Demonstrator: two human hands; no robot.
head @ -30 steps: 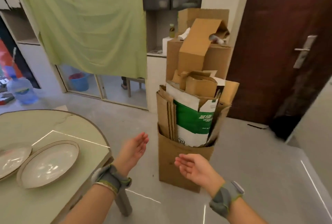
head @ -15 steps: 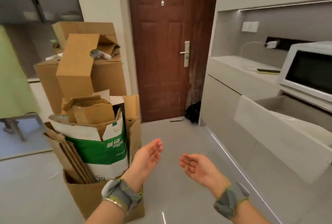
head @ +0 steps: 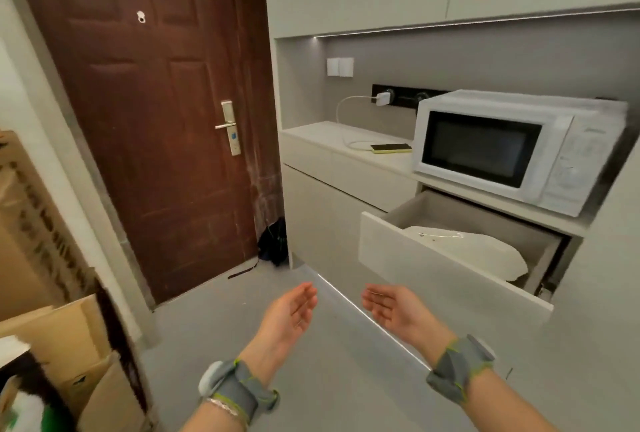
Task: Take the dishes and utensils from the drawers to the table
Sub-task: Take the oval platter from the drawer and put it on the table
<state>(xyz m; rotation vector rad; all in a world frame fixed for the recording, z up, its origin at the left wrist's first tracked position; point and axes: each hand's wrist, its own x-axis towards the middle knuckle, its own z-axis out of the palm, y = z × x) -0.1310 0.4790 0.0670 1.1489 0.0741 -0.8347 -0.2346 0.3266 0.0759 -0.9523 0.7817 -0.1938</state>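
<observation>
Both hands, left hand and right hand, are empty, palms spread, near the pulled-out matte drawer holding smooth white dishes; no writing is legible.

Drawer open, top unobstructed; microwave overhangs rear; bare floor below both hands.

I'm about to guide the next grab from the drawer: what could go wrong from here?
1. The open drawer juts into the walkway at about hand height; the right hand or a hip could knock its front corner.
2. The white dish lies tilted and partly hidden behind the drawer front, so a grip may slip or scrape the wall.
3. The microwave sits right above, leaving little room to lift; the dish could strike the counter edge.
</observation>
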